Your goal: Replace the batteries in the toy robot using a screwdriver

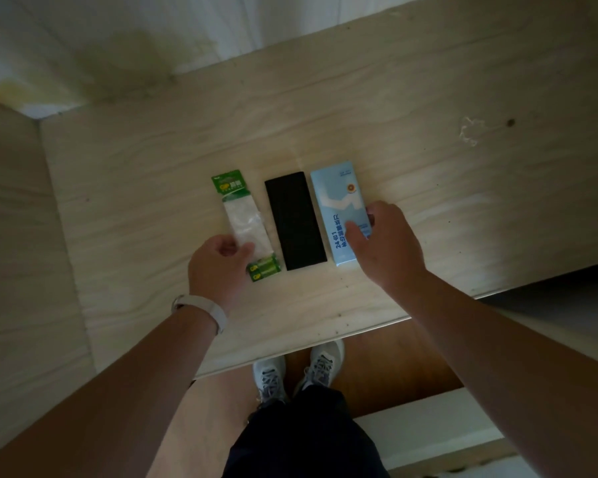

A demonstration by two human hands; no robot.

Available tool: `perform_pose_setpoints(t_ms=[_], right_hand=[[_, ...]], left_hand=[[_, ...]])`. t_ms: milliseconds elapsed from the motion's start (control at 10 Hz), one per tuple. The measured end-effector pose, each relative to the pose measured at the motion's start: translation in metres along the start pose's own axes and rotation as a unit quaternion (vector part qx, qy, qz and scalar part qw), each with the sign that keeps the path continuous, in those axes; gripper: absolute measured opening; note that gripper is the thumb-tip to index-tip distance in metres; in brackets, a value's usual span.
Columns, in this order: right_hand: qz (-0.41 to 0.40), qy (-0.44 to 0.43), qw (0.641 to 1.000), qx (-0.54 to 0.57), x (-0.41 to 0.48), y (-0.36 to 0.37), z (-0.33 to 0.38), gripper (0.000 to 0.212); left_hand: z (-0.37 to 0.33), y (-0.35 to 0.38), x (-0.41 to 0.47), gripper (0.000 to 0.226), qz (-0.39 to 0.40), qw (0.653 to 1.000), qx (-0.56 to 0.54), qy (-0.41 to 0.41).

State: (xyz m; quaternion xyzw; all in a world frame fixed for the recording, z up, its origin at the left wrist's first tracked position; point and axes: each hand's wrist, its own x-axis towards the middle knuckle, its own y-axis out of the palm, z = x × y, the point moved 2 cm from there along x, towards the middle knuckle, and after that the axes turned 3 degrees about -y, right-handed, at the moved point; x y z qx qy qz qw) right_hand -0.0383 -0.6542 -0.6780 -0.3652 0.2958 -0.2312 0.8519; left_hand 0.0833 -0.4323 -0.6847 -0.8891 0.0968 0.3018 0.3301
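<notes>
Head view: the left hand (218,260) has its grip closed on the battery pack (242,215), thumb and curled fingers pinching the clear plastic sleeve at its near end. Two green batteries (265,268) lie just right of that grip, at the pack's near end, and the green card header points away from it.

The right hand (384,243) grips the blue box (335,198), which is printed "24", with the thumb on its top face and the fingers curled over its right edge. A black flat case (295,220) lies between the two grips, beside both the pack and the box. All three rest flat on the pale wooden bench (463,201). A white wristband (214,310) sits behind the left grip.
</notes>
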Motion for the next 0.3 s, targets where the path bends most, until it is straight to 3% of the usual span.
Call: perform_pose_setpoints(t_ms=[100,300], right_hand=[[-0.007,-0.008,1.0,-0.029,-0.008,-0.004,0.001,0.035],[-0.015,-0.055,0.995,-0.083,-0.026,-0.031,0.009,0.039]], left_hand=[[-0.003,-0.006,0.002,0.018,-0.011,0.996,0.08,0.032],[-0.019,-0.02,-0.018,0.011,-0.015,0.988,0.138,0.061]])
